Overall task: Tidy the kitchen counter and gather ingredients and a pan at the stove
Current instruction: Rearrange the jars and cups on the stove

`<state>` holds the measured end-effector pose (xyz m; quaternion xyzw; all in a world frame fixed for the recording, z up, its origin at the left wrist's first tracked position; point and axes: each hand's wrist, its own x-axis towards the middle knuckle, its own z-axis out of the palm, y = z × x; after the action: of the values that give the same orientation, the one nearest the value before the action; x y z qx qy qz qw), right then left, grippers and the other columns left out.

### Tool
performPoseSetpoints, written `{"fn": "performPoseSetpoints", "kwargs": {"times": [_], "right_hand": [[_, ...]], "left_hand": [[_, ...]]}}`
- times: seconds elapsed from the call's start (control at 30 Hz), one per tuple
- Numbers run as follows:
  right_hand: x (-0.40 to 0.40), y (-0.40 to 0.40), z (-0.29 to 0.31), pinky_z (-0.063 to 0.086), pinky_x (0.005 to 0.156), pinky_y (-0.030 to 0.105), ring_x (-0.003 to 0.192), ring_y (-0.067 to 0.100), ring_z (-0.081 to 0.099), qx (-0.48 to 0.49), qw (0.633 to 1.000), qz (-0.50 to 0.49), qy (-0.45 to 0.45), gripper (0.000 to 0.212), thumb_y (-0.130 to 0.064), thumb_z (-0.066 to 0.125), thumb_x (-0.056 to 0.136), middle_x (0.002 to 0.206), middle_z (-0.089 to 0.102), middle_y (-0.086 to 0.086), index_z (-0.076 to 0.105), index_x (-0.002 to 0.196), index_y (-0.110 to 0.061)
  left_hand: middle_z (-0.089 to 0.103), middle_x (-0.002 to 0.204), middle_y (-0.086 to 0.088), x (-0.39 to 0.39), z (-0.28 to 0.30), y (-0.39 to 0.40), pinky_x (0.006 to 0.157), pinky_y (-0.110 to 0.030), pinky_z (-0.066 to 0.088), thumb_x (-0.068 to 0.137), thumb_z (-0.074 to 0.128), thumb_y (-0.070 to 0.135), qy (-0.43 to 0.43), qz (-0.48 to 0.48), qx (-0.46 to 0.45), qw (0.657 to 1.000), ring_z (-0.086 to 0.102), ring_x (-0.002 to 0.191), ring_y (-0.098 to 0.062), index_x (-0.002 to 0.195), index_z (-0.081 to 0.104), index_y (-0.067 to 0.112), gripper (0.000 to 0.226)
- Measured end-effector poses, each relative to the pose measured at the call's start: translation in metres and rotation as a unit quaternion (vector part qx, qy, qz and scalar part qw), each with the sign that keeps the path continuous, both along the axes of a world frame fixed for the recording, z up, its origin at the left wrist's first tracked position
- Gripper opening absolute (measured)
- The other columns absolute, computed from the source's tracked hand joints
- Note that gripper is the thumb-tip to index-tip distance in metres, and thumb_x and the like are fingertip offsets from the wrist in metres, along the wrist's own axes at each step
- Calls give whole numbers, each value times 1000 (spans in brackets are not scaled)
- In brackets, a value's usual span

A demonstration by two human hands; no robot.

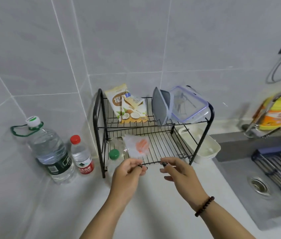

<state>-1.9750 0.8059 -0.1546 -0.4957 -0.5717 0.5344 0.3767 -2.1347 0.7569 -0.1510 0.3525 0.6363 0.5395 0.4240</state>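
Grey tiled walls meet in a corner behind a white counter (70, 204), where a black two-tier wire rack (153, 128) stands between two water bottles and the sink (257, 178); both hands are at the front edge of the rack's lower shelf. Left hand (129, 171) and right hand (179, 171) each have fingers curled at the front wire — whether they actually pinch it or only touch it I cannot tell. On that shelf lie a clear plastic bag (137, 145) with something orange inside and a green-capped jar (114, 153); above stand coconut-print packets (127, 107) and a clear lidded container (188, 104). No pan or stove is in view. If the rack is tugged forward, the leaning packets and container could tip off — the upper tier looks top-heavy; the loose bag could slide through the wires.
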Motion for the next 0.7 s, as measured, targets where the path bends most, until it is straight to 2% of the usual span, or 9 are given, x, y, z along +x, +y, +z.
{"fn": "performPoseSetpoints", "kwargs": {"times": [0.1,0.27,0.5,0.7], "right_hand": [[39,-8,6,56,74,25,87,10,69,-7,999,-40,20,19,-8,53,94,103,68,0,69,98,-17],[113,-24,16,57,78,33,82,11,70,-28,993,-107,46,19,-9,53,94,101,71,-1,70,95,-18],[247,-55,18,55,74,31,83,14,70,-41,979,-192,52,18,-7,53,94,100,72,3,70,96,-14],[353,-89,20,56,75,31,88,17,71,-43,961,-268,51,20,-10,53,94,101,72,2,72,95,-18]], "left_hand": [[74,82,-3,33,8,7,63,-12,47,91,53,-1,6,-31,-4,999,67,69,-4,95,66,13,19],[75,84,-1,107,17,16,69,-21,46,93,53,5,5,-95,-9,995,68,78,-12,95,67,17,18],[75,82,4,243,28,12,75,-23,48,92,53,8,6,-185,-28,982,70,83,-11,95,67,20,19],[75,82,3,348,28,5,72,-21,48,92,54,9,8,-254,-31,967,69,83,-12,94,68,21,18]]}}
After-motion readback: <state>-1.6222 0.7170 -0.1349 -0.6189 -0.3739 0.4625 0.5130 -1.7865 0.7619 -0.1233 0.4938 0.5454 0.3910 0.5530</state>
